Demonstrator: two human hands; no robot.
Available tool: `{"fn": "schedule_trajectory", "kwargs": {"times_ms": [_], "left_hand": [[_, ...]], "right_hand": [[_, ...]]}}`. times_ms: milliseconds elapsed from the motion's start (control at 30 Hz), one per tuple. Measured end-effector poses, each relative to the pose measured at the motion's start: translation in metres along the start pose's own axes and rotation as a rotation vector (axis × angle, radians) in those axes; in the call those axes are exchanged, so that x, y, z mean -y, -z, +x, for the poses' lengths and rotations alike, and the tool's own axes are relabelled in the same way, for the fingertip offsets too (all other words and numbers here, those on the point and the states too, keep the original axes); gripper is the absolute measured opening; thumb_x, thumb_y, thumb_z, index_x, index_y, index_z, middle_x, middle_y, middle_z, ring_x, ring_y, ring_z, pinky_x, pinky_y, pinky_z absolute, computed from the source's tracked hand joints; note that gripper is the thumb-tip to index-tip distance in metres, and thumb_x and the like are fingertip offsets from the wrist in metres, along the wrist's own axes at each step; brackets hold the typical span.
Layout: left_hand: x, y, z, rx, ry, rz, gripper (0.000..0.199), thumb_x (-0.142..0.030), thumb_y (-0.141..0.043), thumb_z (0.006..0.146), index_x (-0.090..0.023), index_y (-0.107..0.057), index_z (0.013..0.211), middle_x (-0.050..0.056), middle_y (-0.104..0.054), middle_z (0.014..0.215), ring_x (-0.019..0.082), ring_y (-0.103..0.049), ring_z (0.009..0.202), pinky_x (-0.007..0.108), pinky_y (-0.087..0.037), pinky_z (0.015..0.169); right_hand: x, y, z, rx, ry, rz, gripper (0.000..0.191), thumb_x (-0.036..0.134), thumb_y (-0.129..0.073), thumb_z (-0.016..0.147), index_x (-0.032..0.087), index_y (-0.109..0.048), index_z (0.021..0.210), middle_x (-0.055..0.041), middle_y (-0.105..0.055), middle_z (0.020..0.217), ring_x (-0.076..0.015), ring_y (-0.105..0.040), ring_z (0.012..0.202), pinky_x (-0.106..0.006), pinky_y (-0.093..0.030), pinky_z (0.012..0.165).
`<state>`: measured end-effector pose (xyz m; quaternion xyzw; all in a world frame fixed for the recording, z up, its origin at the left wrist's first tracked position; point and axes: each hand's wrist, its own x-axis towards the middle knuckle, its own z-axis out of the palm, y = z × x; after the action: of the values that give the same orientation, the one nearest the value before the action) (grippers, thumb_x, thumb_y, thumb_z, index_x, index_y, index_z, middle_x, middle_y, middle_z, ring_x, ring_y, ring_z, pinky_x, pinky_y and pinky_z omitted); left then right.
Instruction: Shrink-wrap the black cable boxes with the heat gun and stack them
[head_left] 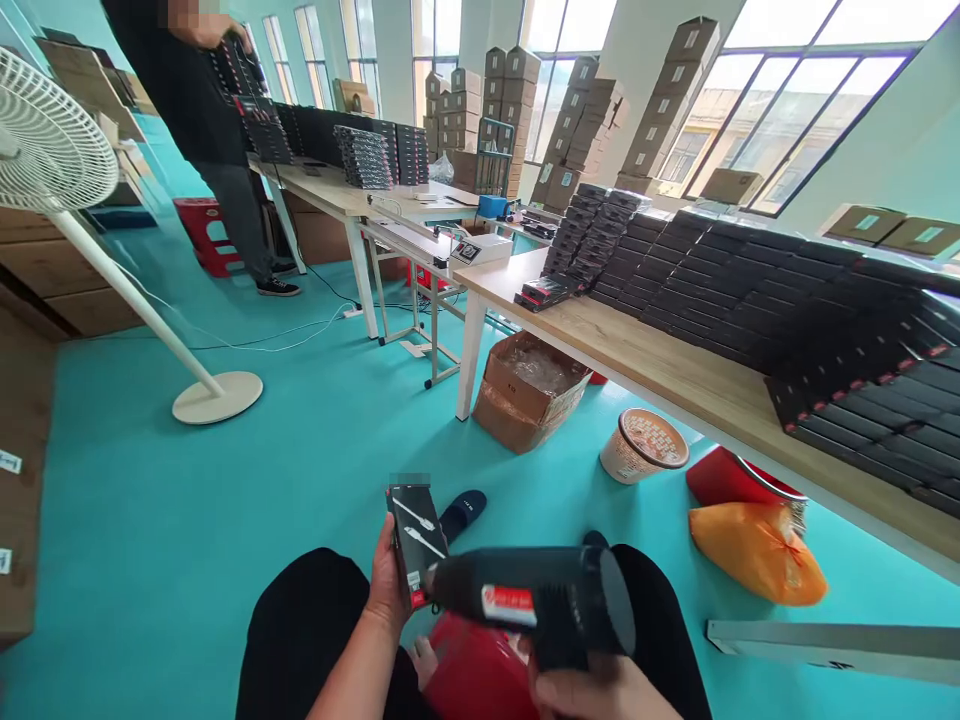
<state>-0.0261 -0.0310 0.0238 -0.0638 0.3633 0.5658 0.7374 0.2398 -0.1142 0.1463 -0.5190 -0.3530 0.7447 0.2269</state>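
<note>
The left hand is closed around a slim black rectangular retail box with two white cable plugs pictured on its front, the thumb lying along the box's left edge, and that box stands tilted above the teal floor, in front of the gap between two knees in black trousers. The right hand is wrapped around the grip of a black gun-shaped blower with a red and white label, which is slightly blurred and lies sideways across the view with its nozzle pointing left at the lower right edge of the box; whether nozzle and box touch, I cannot tell. Below the blower, between the knees, sits a glossy red object, partly hidden, and a dark blue slipper lies on the floor just beyond the box. To the right runs a long wood-topped table with white legs, bearing a broad bank of stacked black boxes; near it on the floor are an open brown cardboard carton holding clear plastic, a peach-coloured perforated basket and a tied orange bag against a red bucket. At the left stands a white pedestal fan, and behind it a person in dark clothes holds a stack of black boxes at a farther table
</note>
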Motion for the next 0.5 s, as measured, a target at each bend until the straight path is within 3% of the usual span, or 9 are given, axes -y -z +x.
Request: {"fn": "schedule_trajectory", "kwargs": {"times_ms": [100,233,400,500], "left_hand": [[0.0,0.002,0.003,-0.068,-0.088,0.02,0.04,-0.05,-0.059,0.093,-0.015,-0.069,0.107,0.011,-0.077,0.084,0.028,-0.075,0.074,0.042,-0.061,0.072],[-0.001,0.006,0.012,-0.161,-0.13,-0.024,0.031,-0.047,-0.056,0.095,-0.019,-0.068,0.101,0.007,-0.076,0.083,0.028,-0.075,0.074,0.044,-0.06,0.076],[-0.003,0.016,0.021,-0.13,-0.154,-0.155,0.019,-0.037,-0.057,0.095,-0.022,-0.068,0.098,0.003,-0.077,0.086,0.023,-0.076,0.079,0.04,-0.058,0.085],[-0.004,0.027,0.028,-0.089,-0.124,-0.206,0.017,-0.036,-0.063,0.091,-0.023,-0.069,0.102,0.002,-0.076,0.084,0.023,-0.076,0.079,0.04,-0.057,0.088]], "right_hand": [[0.014,-0.002,-0.003,-0.064,-0.056,0.046,0.038,0.044,-0.077,0.065,0.015,-0.072,0.088,-0.0009,-0.06,0.059,-0.0167,-0.052,0.057,-0.031,-0.042,0.062],[0.023,-0.004,-0.006,0.088,-0.062,0.009,0.034,0.042,-0.084,0.059,0.014,-0.071,0.075,-0.0033,-0.062,0.067,-0.017,-0.054,0.066,-0.03,-0.042,0.065],[0.025,-0.01,-0.002,-0.062,-0.043,0.098,0.042,0.045,-0.079,0.066,0.016,-0.071,0.095,0.0006,-0.06,0.061,-0.0169,-0.052,0.059,-0.031,-0.042,0.064],[0.024,-0.014,0.001,-0.027,-0.083,0.046,0.03,0.035,-0.081,0.062,0.015,-0.072,0.083,-0.0016,-0.062,0.065,-0.0181,-0.056,0.065,-0.032,-0.042,0.065]]}}
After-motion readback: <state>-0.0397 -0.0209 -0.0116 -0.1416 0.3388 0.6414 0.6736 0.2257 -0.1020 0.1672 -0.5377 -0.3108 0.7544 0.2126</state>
